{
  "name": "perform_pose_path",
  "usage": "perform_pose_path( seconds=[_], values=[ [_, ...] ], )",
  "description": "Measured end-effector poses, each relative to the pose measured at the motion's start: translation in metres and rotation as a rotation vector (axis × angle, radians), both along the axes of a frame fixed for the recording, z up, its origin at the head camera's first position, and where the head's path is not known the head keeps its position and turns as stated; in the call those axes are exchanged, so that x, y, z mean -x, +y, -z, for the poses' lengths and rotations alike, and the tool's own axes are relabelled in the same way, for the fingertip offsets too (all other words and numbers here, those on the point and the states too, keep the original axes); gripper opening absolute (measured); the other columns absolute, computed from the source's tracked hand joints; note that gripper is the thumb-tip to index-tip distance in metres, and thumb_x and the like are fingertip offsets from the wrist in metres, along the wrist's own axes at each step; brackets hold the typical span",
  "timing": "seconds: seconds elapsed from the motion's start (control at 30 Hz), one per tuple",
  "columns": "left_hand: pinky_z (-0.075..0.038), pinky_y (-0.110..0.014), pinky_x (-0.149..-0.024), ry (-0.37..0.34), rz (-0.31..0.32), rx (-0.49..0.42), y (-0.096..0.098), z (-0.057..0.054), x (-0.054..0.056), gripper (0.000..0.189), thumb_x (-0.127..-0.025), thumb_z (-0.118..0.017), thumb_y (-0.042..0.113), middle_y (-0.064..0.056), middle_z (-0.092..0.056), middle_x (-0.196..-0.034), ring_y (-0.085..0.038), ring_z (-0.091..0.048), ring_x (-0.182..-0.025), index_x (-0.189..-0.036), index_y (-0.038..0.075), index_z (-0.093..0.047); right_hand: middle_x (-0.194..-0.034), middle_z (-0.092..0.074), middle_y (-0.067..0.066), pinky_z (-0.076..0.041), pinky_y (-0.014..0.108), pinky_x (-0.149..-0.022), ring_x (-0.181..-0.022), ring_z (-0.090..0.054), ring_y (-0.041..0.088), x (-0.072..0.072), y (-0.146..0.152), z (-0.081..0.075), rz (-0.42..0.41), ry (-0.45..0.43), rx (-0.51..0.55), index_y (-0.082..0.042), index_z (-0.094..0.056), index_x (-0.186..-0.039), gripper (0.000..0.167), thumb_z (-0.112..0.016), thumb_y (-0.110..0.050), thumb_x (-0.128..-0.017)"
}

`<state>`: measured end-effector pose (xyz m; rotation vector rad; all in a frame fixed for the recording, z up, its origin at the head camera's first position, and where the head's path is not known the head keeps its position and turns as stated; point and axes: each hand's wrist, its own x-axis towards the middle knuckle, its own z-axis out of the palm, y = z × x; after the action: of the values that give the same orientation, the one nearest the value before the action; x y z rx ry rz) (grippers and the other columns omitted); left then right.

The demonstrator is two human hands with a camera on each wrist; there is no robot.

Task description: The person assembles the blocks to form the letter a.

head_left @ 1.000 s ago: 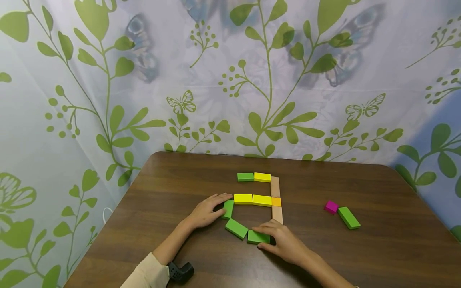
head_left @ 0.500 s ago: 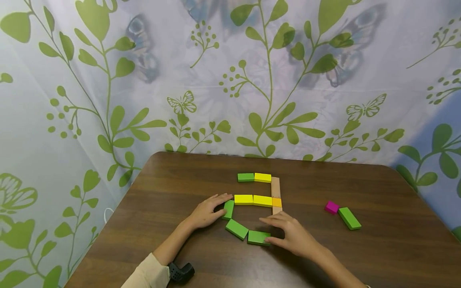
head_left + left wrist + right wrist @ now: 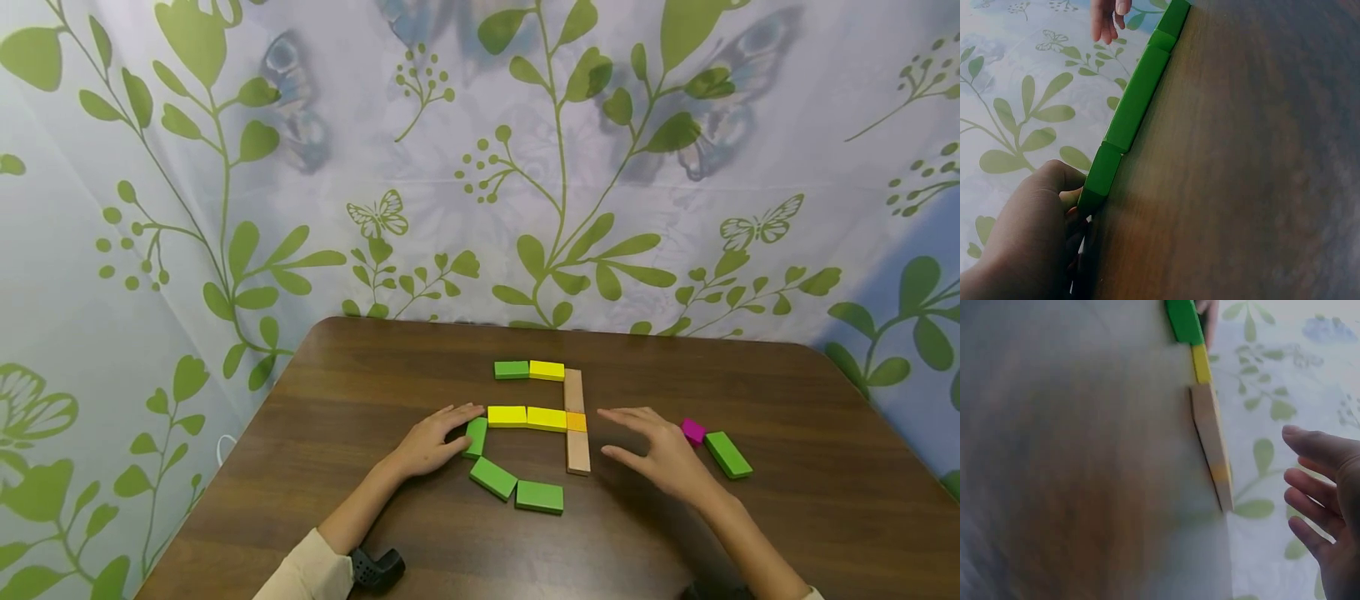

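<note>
My left hand [image 3: 431, 440] rests at the left of the block outline, its thumb and forefinger about an upright-slanting green block [image 3: 476, 437]. In the left wrist view the thumb and a finger meet that block's end. From it, a second green block [image 3: 492, 478] and a third green block [image 3: 539, 497] run along the near side in a curve. My right hand [image 3: 660, 450] hovers right of the outline, fingers spread and nothing between them. Beside it, two plain wooden blocks [image 3: 577, 452] with a small orange block [image 3: 576, 422] between them form the right side.
Two yellow blocks [image 3: 507, 417] make the middle row. Farther back lie a green block [image 3: 512, 370] and a yellow block [image 3: 547, 371]. A magenta cube [image 3: 693, 432] and a loose green block [image 3: 727, 454] lie to the right. A patterned cloth [image 3: 420, 167] hangs behind the brown table [image 3: 360, 358].
My right hand has let go of the nearest green block and moved right and away from it, uncovering the near wooden block. The left hand has stayed where it was.
</note>
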<state>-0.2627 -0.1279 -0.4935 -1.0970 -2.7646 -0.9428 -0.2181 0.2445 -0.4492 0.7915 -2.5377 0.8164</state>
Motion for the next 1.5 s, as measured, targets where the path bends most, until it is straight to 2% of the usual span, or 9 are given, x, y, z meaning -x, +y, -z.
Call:
perform_pose_path(
  seconds=[0.13, 0.23, 0.3, 0.37, 0.47, 0.57, 0.93, 1.23, 1.5],
  values=[
    [-0.02, -0.035, -0.11, 0.002, -0.001, 0.0, 0.0, 0.0, 0.0, 0.048, -0.094, -0.049, 0.025, -0.005, -0.041, -0.142, -0.015, -0.031, -0.133, -0.141, 0.013, -0.041, -0.116, -0.062, 0.001, -0.05, 0.046, -0.077, -0.104, -0.055, 0.02, 0.005, 0.016, -0.002, 0.063, 0.022, 0.024, -0.019, -0.061, -0.123, 0.054, -0.08, -0.021, -0.072],
    [-0.02, -0.035, -0.11, 0.005, 0.0, 0.0, 0.0, 0.0, 0.0, 0.048, -0.094, -0.049, 0.025, -0.005, -0.041, -0.142, -0.015, -0.031, -0.133, -0.141, 0.013, -0.041, -0.114, -0.062, 0.005, -0.049, 0.045, -0.073, -0.077, -0.056, 0.019, 0.009, 0.028, -0.003, 0.103, 0.069, 0.027, -0.015, -0.063, -0.121, 0.055, -0.081, -0.016, -0.07],
    [-0.02, -0.035, -0.11, 0.007, 0.002, -0.002, 0.001, 0.0, 0.0, 0.049, -0.094, -0.049, 0.025, -0.005, -0.041, -0.142, -0.015, -0.031, -0.133, -0.141, 0.013, -0.041, -0.113, -0.063, 0.01, -0.047, 0.049, -0.074, -0.074, -0.056, 0.023, 0.012, 0.036, -0.003, 0.129, 0.097, 0.034, -0.01, -0.063, -0.119, 0.054, -0.081, -0.012, -0.068],
    [-0.02, -0.035, -0.11, 0.009, 0.002, -0.001, 0.001, 0.0, 0.0, 0.048, -0.094, -0.049, 0.025, -0.005, -0.041, -0.142, -0.015, -0.031, -0.133, -0.141, 0.013, -0.042, -0.111, -0.063, 0.014, -0.045, 0.053, -0.077, -0.075, -0.057, 0.027, 0.014, 0.044, -0.003, 0.162, 0.096, 0.045, -0.007, -0.064, -0.117, 0.053, -0.081, -0.011, -0.068],
    [-0.02, -0.035, -0.11, 0.008, 0.001, -0.003, 0.001, -0.001, 0.0, 0.048, -0.094, -0.049, 0.025, -0.005, -0.041, -0.142, -0.014, -0.031, -0.132, -0.14, 0.013, -0.042, -0.112, -0.062, 0.017, -0.042, 0.059, -0.081, -0.102, -0.055, 0.038, 0.016, 0.057, -0.001, 0.215, 0.07, 0.058, -0.006, -0.064, -0.118, 0.052, -0.08, -0.013, -0.069],
    [-0.021, -0.035, -0.11, 0.006, 0.0, -0.002, 0.001, 0.0, -0.001, 0.049, -0.094, -0.049, 0.025, -0.006, -0.041, -0.142, -0.015, -0.031, -0.132, -0.141, 0.013, -0.041, -0.115, -0.06, 0.021, -0.041, 0.06, -0.08, -0.106, -0.052, 0.042, 0.017, 0.068, 0.005, 0.254, 0.023, 0.06, -0.006, -0.062, -0.12, 0.051, -0.079, -0.017, -0.073],
    [-0.021, -0.036, -0.11, 0.007, -0.001, -0.007, 0.0, -0.001, -0.002, 0.048, -0.094, -0.049, 0.024, -0.006, -0.041, -0.142, -0.016, -0.032, -0.132, -0.141, 0.013, -0.041, -0.115, -0.058, 0.026, -0.037, 0.064, -0.08, -0.105, -0.048, 0.049, 0.018, 0.096, 0.026, 0.323, -0.098, 0.029, -0.001, -0.058, -0.123, 0.054, -0.075, -0.026, -0.078],
    [-0.021, -0.036, -0.11, 0.006, -0.005, -0.009, 0.0, -0.001, -0.002, 0.048, -0.094, -0.049, 0.024, -0.006, -0.041, -0.141, -0.016, -0.032, -0.132, -0.14, 0.012, -0.041, -0.116, -0.055, 0.031, -0.038, 0.064, -0.077, -0.103, -0.047, 0.052, 0.017, 0.106, 0.03, 0.365, -0.176, -0.035, 0.001, -0.059, -0.121, 0.056, -0.072, -0.035, -0.08],
    [-0.02, -0.035, -0.11, -0.004, -0.007, 0.001, 0.0, 0.0, -0.001, 0.048, -0.094, -0.048, 0.025, -0.007, -0.041, -0.142, -0.015, -0.032, -0.132, -0.141, 0.013, -0.041, -0.112, -0.056, 0.032, -0.045, 0.056, -0.067, -0.096, -0.053, 0.049, 0.012, 0.103, 0.032, 0.381, -0.162, -0.057, 0.0, -0.063, -0.117, 0.05, -0.074, -0.03, -0.079]
  ],
)
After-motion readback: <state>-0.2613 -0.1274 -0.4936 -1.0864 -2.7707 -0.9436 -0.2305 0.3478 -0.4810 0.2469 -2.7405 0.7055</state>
